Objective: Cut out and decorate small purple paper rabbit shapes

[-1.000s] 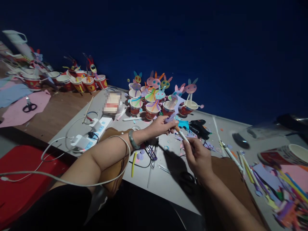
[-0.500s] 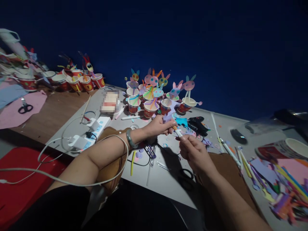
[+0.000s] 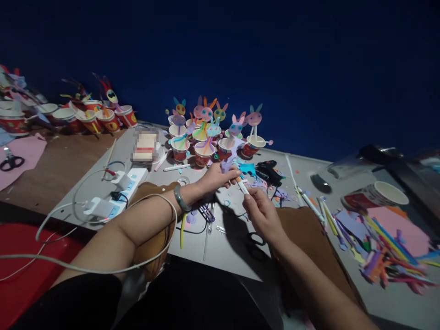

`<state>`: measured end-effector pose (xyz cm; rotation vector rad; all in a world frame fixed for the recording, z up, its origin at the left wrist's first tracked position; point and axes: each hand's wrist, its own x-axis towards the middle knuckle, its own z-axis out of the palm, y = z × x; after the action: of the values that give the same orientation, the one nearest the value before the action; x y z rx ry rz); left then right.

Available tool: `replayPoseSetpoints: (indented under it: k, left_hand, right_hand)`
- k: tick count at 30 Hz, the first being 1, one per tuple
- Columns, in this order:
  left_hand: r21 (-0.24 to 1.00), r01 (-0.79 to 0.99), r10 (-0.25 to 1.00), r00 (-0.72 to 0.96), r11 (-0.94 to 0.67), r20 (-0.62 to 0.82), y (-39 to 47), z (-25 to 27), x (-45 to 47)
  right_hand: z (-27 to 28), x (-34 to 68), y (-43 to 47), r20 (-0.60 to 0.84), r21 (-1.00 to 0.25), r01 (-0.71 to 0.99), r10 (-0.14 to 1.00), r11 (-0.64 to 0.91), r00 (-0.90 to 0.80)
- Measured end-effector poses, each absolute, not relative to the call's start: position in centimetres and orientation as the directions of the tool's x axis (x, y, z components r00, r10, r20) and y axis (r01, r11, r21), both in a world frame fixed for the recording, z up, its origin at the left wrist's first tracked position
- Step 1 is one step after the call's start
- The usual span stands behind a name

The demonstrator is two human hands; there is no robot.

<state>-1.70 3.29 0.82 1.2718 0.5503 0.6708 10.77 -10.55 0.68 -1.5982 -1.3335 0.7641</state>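
Note:
My left hand, with a bangle at its wrist, is closed on a piece of purple paper that sticks up above the fingers. Between thumb and fingers of my right hand is a white marker pen with an orange end. That orange end meets my left fingertips; whether they grip it is hard to tell. Just behind the hands stand several paper cups with bunny-faced paper figures in them. Black-handled scissors lie on the table below my right hand.
A power strip with plugs is at left, and a white cable loops over my left forearm. More red cups stand at far left. Coloured strips, a fallen cup and a brown cushion-like pad lie at right.
The view has swung a little to the right, so everything sits further left. Both hands keep their hold on the purple paper and the marker pen.

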Motion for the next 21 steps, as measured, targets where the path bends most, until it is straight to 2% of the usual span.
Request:
replayPoseSetpoints:
  k: [7, 11, 14, 16, 19, 21]
  left_hand:
    - [0.997, -0.047, 0.747, 0.665, 0.062, -0.015, 3.4, 1.3, -2.4]
    - [0.995, 0.082, 0.618, 0.785, -0.058, -0.029, 4.2, 1.6, -2.8]
    - [0.965, 0.223, 0.482, 0.866, -0.138, -0.131, 5.0, 1.6, -3.2]
    - [0.933, 0.31, 0.442, 0.873, -0.182, -0.204, 5.4, 1.6, -3.5]
    - [0.861, 0.451, 0.386, 0.857, -0.238, -0.342, 5.4, 1.7, -4.0]
    - [0.803, 0.509, 0.357, 0.845, -0.311, -0.398, 5.2, 1.9, -4.2]
  right_hand:
    - [0.6, 9.6, -10.8, 0.172, -0.824, 0.566, 0.956, 0.006, 0.239]
    - [0.4, 9.1, -11.3, 0.071, -0.798, 0.601, 0.985, -0.037, 0.156]
    - [0.6, 8.4, -11.8, -0.044, -0.757, 0.649, 0.998, -0.067, 0.051]
    - [0.8, 8.1, -12.1, -0.073, -0.719, 0.693, 0.997, -0.058, 0.007]
    - [0.8, 8.4, -12.4, -0.033, -0.648, 0.762, 0.999, 0.01, -0.041]
    - [0.8, 9.8, -12.5, 0.058, -0.542, 0.84, 0.998, 0.03, 0.002]
